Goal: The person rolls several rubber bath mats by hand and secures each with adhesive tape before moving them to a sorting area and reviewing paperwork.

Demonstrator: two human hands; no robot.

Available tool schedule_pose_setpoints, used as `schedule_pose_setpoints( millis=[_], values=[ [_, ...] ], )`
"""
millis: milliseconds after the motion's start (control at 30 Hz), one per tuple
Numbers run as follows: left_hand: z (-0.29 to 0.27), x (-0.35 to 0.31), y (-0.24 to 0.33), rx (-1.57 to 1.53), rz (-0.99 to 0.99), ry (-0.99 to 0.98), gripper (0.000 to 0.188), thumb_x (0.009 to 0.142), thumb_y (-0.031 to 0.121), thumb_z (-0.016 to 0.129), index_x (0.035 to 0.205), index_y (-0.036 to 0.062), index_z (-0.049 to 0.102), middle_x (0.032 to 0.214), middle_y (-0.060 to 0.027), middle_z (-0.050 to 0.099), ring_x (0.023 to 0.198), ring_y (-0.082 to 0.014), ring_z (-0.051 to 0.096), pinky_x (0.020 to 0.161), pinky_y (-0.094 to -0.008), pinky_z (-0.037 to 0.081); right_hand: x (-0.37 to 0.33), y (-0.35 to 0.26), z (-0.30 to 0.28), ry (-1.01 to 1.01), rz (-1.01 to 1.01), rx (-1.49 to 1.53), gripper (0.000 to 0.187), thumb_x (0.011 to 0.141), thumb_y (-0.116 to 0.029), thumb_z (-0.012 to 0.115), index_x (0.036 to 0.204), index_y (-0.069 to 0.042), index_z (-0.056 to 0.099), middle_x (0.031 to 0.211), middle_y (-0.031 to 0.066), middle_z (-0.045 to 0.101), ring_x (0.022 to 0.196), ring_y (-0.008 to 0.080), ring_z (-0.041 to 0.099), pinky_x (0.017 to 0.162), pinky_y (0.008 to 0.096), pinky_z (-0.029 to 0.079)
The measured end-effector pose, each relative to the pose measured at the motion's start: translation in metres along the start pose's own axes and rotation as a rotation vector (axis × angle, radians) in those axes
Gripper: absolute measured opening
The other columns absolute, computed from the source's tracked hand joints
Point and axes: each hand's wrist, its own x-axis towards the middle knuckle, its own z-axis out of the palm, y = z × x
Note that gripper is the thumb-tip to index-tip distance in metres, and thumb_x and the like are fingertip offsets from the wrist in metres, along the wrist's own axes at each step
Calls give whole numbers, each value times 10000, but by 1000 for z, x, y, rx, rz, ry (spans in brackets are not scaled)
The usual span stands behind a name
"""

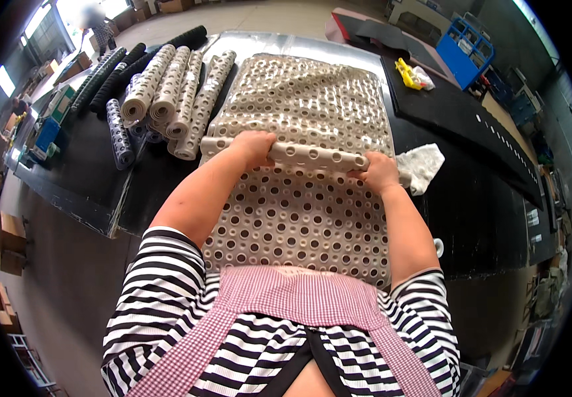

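Note:
A beige bath mat with round holes [296,218] lies flat in front of me, its near end by my apron. Its far part is wound into a roll [316,156] that runs crosswise. My left hand [254,148] is closed round the roll left of its middle. Toward the right end, my right hand [377,171] grips the same roll, fingers curled over it. Beyond the roll lie more glossy beige holed mats [306,86], flat and slightly rumpled. A crumpled white cloth [420,167] sits beside my right hand.
Several rolled beige mats [147,83] are piled at the left, with dark rolls [117,76] behind and a grey-violet one [119,132]. Yellow and white items [413,74] rest on a black sheet [458,109] at right. A blue rack [465,51] stands beyond; a person [100,33] is far left.

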Motion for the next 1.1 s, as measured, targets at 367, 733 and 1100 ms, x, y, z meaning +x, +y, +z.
schedule_pose_setpoints(
  millis=[367, 733, 1100],
  values=[
    [71, -183, 56, -108, 135, 302, 332, 707, 257, 766, 966, 95, 637, 901, -90, 655, 853, -309, 651, 792, -460, 482, -190, -51, -8, 130, -196, 143, 554, 651, -523, 845, 894, -55, 675, 847, 121, 633, 849, 354, 597, 824, 464, 431],
    [70, -177, 46, -493, 104, 304, 591, 649, 361, 892, 1146, 129, 674, 1298, -121, 516, 1275, -335, 438, 1121, -457, 321, -193, -49, -4, 7, -194, 285, 699, 523, -396, 934, 1021, -29, 609, 1089, 143, 551, 1058, 350, 517, 981, 453, 407],
    [59, -97, 54, -274, -17, 409, 214, 833, 210, 692, 1039, 156, 718, 1037, -105, 630, 974, -299, 636, 852, -419, 501, -155, -60, 28, 70, -94, -95, 580, 926, -406, 649, 1414, -112, 540, 1404, 140, 562, 1355, 330, 468, 1161, 519, 266]
  ],
)
